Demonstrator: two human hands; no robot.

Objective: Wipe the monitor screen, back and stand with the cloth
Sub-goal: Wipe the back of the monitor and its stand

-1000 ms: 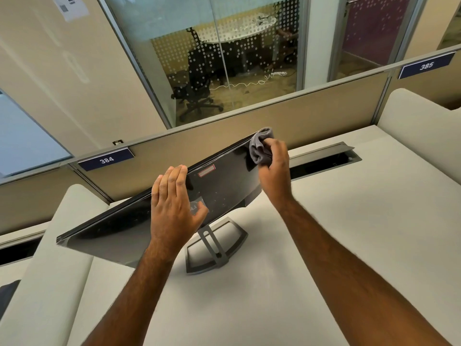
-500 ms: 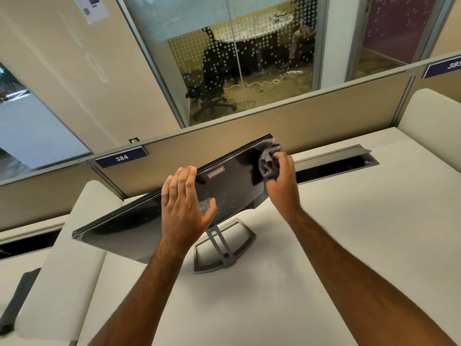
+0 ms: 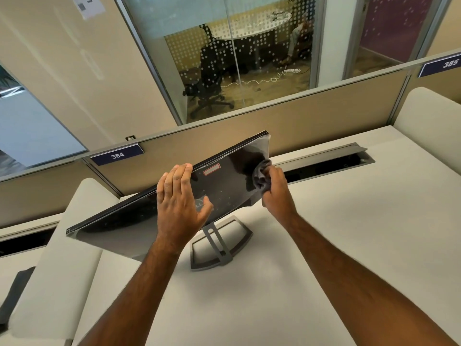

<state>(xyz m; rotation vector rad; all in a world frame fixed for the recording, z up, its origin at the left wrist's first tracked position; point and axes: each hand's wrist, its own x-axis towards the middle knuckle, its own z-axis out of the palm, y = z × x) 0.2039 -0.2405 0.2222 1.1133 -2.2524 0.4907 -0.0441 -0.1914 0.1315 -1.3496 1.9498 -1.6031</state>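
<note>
Far left, we note a dark flat object (image 3: 15, 298) lying at the edge of the neighbouring desk; too little of it shows for us to identify it. Above it, the beige partition (image 3: 299, 123) carries a blue plate reading 384 (image 3: 117, 154).

The monitor (image 3: 224, 186) stands on the white desk (image 3: 349, 245), its glossy black back toward us and the panel tipped so the top edge leans away. A pale rectangular sticker (image 3: 211, 170) sits near the top edge. The grey stand (image 3: 219, 245) rests on the desk below the panel's middle.

The left hand (image 3: 180, 203) lies flat on the monitor back, fingers straight and together, tips reaching the top edge, thumb spread to the right. It holds nothing; it presses the panel.

The right hand (image 3: 275, 189) is at the panel's right end, fingers curled round a bunched grey cloth (image 3: 260, 177). The cloth touches the monitor back near the lower right corner.

Just behind the right hand we see a cable trough (image 3: 324, 163) in the desk with its lid raised. At far right, a second plate reads 385 (image 3: 440, 64). Behind the partition, glass walls show a room with a black office chair (image 3: 209, 81).
</note>
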